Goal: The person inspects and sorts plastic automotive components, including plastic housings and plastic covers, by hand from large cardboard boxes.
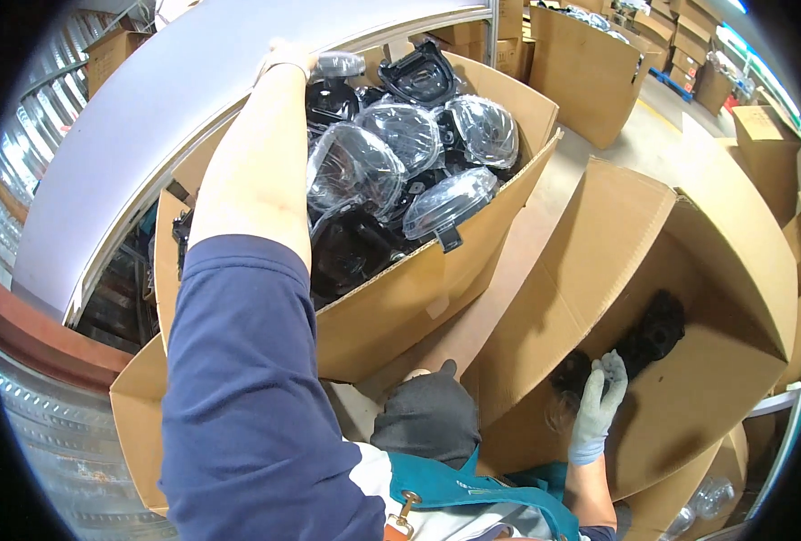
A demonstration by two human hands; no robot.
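Observation:
My left arm reaches far forward along the left side of a cardboard box. My left hand, in a pale glove, is at the box's far left rim beside the white surface; its fingers are washed out. Nearest to it is a clear-wrapped part. Clear plastic-covered parts and black plastic housings fill the box. My right hand, in a grey-white glove, is down inside a second box on the right, fingers stretched out and apart. Black parts lie just beyond its fingertips, and a small clear piece sits beside it.
The filled carton and the right-hand carton stand close together, flaps raised. A white curved-looking tabletop runs along the left. More cartons stand at the back right. Clear pieces lie at the lower right.

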